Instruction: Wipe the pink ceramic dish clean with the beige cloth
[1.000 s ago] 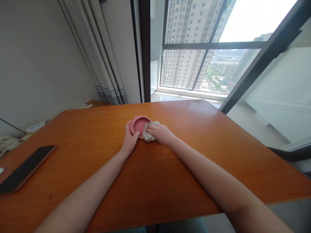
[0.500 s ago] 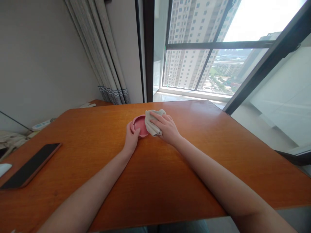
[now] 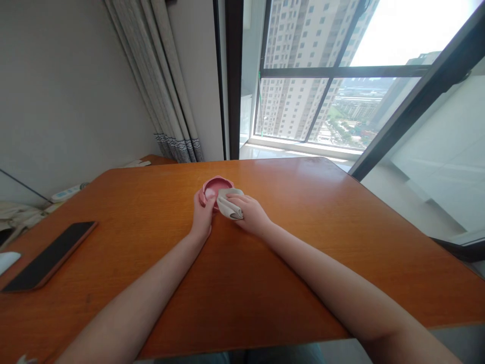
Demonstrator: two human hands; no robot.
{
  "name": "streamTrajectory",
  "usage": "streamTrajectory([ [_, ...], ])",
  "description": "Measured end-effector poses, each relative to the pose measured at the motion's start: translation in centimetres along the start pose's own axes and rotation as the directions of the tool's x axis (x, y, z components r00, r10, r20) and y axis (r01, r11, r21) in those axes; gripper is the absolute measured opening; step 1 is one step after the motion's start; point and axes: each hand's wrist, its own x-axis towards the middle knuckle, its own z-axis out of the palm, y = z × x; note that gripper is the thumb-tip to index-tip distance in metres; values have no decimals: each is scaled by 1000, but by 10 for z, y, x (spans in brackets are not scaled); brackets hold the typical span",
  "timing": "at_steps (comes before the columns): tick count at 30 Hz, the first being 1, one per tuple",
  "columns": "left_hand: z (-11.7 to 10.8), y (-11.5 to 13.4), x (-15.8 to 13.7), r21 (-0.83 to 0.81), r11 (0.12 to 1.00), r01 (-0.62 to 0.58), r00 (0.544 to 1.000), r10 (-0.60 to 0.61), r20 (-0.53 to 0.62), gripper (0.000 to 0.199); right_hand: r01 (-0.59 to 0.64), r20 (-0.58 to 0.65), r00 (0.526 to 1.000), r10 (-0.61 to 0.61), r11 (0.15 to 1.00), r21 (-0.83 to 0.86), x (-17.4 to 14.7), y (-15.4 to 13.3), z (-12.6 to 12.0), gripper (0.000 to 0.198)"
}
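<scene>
On an orange-brown wooden table point(image 3: 265, 273), a small round pink dish point(image 3: 214, 188) sits near the far middle. The left hand point(image 3: 203, 215) grips the dish at its near-left rim, thumb over the edge. The right hand point(image 3: 250, 215) holds a crumpled grey-white cloth point(image 3: 228, 205) pressed against the dish's near-right rim. A dark phone point(image 3: 51, 255) lies flat near the table's left edge, well apart from the hands. Grey curtains point(image 3: 166, 96) hang at the back left beside a large window point(image 3: 341, 101) facing tower blocks.
</scene>
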Motion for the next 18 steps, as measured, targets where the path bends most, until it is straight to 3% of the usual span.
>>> streamTrajectory([
  [3, 2, 5, 0, -104, 993, 63, 995, -71, -70, 39, -78, 12, 997, 77, 982, 169, 1, -17, 10, 37],
  [6, 3, 6, 0, -133, 990, 38, 992, -53, -115, 34, -55, 29, 998, 50, 981, 188, 2, -22, 16, 39],
  [11, 7, 7, -4, -176, 979, 102, 992, -114, -59, 36, 18, -17, 1000, -19, 999, -32, 1, -15, 17, 36],
  [14, 11, 12, -9, -216, 957, 192, 981, -183, 59, 43, -39, -26, 999, 35, 981, -189, -1, -17, 17, 21],
  [18, 11, 18, -11, -255, 938, 236, 962, -188, 200, 52, -110, -54, 994, 96, 919, -379, -2, -15, 15, 12],
])
